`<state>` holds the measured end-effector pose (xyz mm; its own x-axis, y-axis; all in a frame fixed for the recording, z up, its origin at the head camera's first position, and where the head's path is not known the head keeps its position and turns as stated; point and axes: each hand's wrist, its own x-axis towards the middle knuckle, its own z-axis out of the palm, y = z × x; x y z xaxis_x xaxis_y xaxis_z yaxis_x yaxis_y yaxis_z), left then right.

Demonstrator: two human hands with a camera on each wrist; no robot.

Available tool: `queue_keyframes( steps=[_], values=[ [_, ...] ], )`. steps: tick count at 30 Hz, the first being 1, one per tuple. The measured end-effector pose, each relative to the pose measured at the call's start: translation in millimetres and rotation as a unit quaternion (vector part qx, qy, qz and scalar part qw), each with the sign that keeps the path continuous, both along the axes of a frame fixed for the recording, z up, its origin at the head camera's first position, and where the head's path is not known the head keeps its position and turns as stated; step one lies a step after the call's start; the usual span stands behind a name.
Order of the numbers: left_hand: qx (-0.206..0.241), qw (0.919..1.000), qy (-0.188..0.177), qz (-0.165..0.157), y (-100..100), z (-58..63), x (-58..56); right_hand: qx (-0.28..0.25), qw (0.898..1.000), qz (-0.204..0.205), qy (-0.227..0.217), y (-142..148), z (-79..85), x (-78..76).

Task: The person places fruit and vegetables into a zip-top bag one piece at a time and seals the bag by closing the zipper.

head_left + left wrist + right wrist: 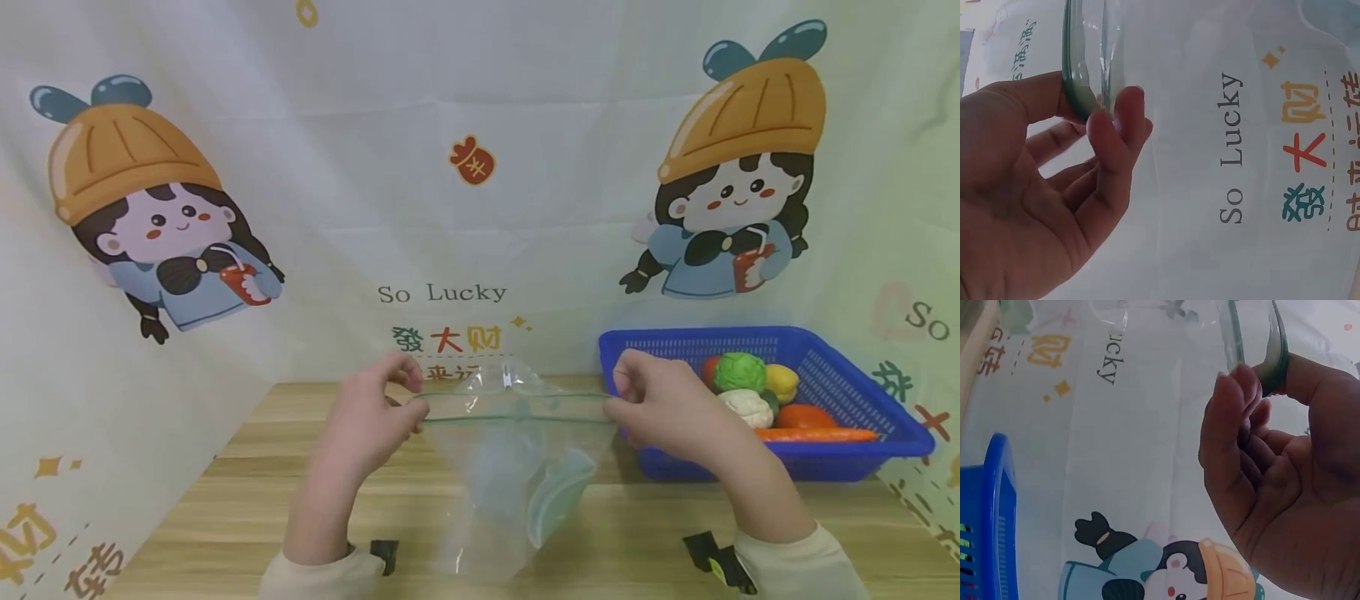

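A clear zip bag (472, 533) with green lines along its mouth hangs stretched above the wooden table. My left hand (367, 417) pinches the left end of the mouth, and my right hand (667, 404) grips the right end. In the left wrist view, the green-edged strip (1072, 62) ends between thumb and fingers. Likewise the right wrist view has the other end of the green strip (1277, 356) at the right hand's fingertips. Low in the bag shows a pale blue-green piece with a curved edge (562, 492); its kind is unclear through the plastic.
On the right stands a blue plastic basket (892, 425) of vegetables, among them a green cabbage (739, 372), a white cauliflower (746, 408) and a carrot (825, 435). The wooden table (247, 492) meets a printed cloth backdrop (360, 183) at the back and sides.
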<state>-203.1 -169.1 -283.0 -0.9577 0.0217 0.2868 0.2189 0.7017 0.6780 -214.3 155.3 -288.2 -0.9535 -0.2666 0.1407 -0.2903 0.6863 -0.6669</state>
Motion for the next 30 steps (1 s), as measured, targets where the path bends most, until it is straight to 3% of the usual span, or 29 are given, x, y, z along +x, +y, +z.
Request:
queue_keyframes(
  steps=[6, 10, 14, 18, 23, 27, 30],
  values=[
    [0.012, 0.9979, -0.006, -0.064, 8, -2.2, -0.1, -0.016, 1.000, 0.021, -0.006, -3, 0.9, 2.1],
    [0.038, 0.9937, -0.031, -0.100, 14, -2.5, 1.2, -0.027, 1.000, 0.013, -0.001, -3, 3.5, 4.4],
    [0.034, 0.9908, -0.041, -0.124, 17, -5.2, 0.4, -0.042, 0.999, 0.006, 0.003, -2, 5.7, 5.8],
    [-0.004, 0.9873, -0.019, -0.158, 16, -10.8, -2.9, -0.049, 0.999, 0.007, 0.006, -1, 5.6, 5.4],
    [-0.052, 0.9767, 0.009, -0.208, 13, -16.6, -5.8, -0.045, 0.999, 0.005, 0.008, 0, 4.7, 4.1],
    [-0.084, 0.9718, 0.054, -0.213, 15, -18.1, -7.1, -0.045, 0.999, 0.008, 0.005, 1, 5.0, 3.5],
    [-0.076, 0.9715, 0.080, -0.210, 17, -18.4, -7.1, -0.044, 0.999, 0.010, 0.000, 1, 5.2, 3.5]
  ],
)
